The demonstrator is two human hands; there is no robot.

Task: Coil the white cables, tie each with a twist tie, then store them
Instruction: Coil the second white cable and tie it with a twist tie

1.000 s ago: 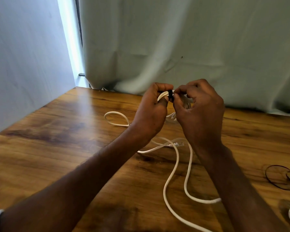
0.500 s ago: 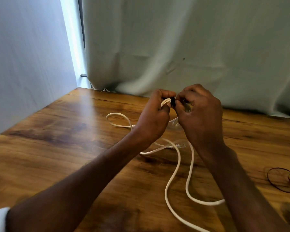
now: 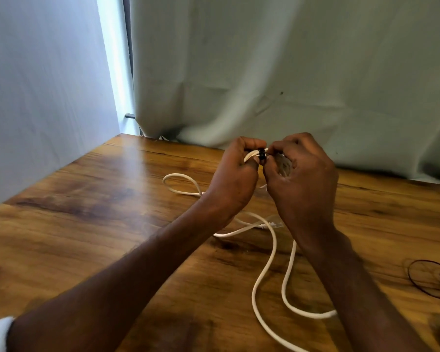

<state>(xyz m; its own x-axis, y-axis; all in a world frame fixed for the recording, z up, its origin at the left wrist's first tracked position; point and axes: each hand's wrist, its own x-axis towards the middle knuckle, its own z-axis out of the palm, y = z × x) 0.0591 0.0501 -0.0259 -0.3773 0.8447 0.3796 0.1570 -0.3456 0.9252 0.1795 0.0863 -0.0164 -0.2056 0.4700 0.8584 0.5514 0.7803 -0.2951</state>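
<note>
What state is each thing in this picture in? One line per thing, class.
White cable: mostly uncoiled, loose loops on table.
Black tie: around cable, pinched between both hands.
Left hand: grips cable.
Right hand: pinches tie.
Thin dark loop: lying untouched.

A makeshift indoor work corner, likely a home; a wooden table (image 3: 87,224) stands against pale cloth drapes (image 3: 264,72); daylight shows through a far-left gap.
</note>
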